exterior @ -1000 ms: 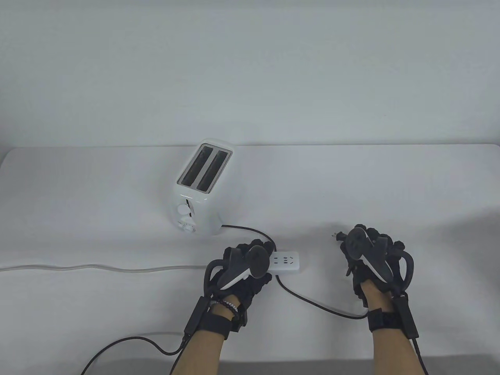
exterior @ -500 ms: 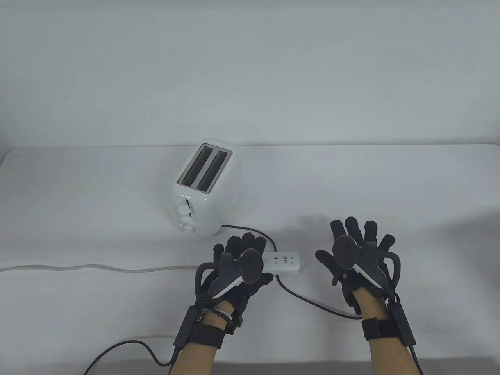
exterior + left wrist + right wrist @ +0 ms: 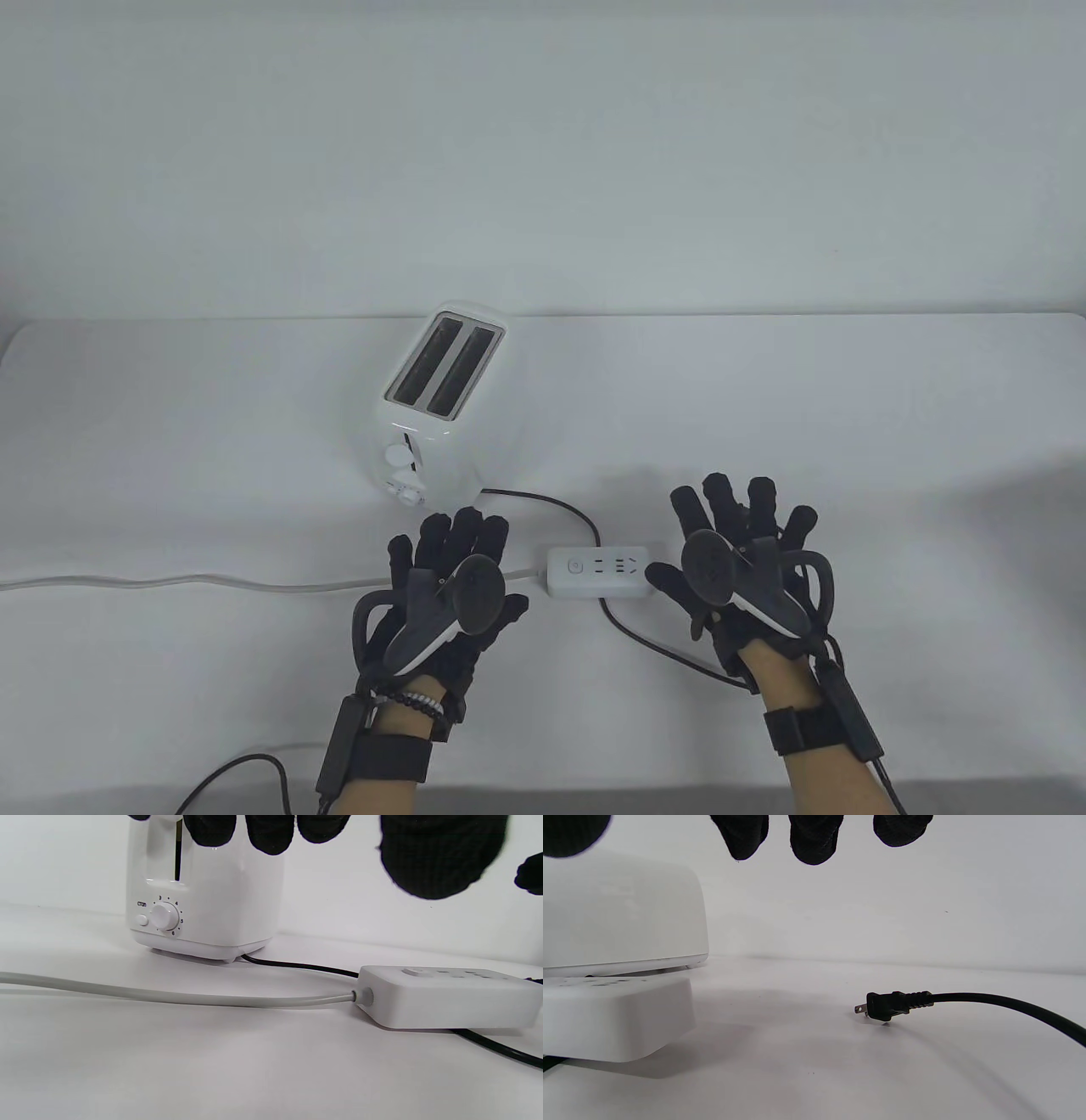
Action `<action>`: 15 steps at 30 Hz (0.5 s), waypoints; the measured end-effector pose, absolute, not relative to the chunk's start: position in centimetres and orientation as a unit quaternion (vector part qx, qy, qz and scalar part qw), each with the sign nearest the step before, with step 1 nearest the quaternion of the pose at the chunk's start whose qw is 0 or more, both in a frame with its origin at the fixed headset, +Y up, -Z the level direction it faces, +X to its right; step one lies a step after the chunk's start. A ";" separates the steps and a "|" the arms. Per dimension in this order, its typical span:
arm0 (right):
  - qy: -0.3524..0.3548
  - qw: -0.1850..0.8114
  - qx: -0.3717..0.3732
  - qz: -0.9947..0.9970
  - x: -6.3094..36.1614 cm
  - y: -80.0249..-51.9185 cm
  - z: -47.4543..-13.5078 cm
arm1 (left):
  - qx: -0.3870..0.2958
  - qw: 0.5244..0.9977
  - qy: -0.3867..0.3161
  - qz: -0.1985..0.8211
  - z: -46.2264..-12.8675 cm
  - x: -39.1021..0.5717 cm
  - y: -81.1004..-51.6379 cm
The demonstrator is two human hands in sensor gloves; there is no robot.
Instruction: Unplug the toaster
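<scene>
The white two-slot toaster (image 3: 441, 407) stands mid-table; it also shows in the left wrist view (image 3: 212, 899). Its black cord (image 3: 551, 505) runs past the white power strip (image 3: 598, 571) and under my right hand. The black plug (image 3: 882, 1006) lies loose on the table in the right wrist view, apart from the strip (image 3: 615, 1018); in the table view my right hand hides it. The strip's sockets hold nothing. My left hand (image 3: 450, 552) is left of the strip, fingers spread, holding nothing. My right hand (image 3: 738, 526) is right of the strip, fingers spread, holding nothing.
The strip's grey cable (image 3: 212, 583) runs left across the table to its left edge, also seen in the left wrist view (image 3: 169, 997). A black glove cable (image 3: 246, 764) loops near the front edge. A white wall stands behind the table.
My right hand has opened and let go of the plug, then moved left. My left hand has lifted off the power strip, opened and moved left, uncovering the strip.
</scene>
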State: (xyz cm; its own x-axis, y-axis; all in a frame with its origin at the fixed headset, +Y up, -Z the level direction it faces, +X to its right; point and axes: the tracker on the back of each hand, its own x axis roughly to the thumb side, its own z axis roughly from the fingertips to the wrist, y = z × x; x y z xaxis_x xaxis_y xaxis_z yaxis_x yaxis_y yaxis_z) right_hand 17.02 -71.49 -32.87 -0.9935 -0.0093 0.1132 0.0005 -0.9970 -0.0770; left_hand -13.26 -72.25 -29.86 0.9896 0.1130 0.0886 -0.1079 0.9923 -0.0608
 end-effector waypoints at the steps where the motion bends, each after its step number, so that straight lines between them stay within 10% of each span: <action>1: 0.037 0.003 -0.058 -0.998 17.0 -71.6 -32.8 | -0.029 0.997 -0.046 0.061 -29.8 -13.3 -72.5; 15: 0.028 0.004 -0.061 -0.998 17.0 -71.8 -32.7 | -0.041 0.996 -0.054 0.066 -29.6 -12.5 -73.2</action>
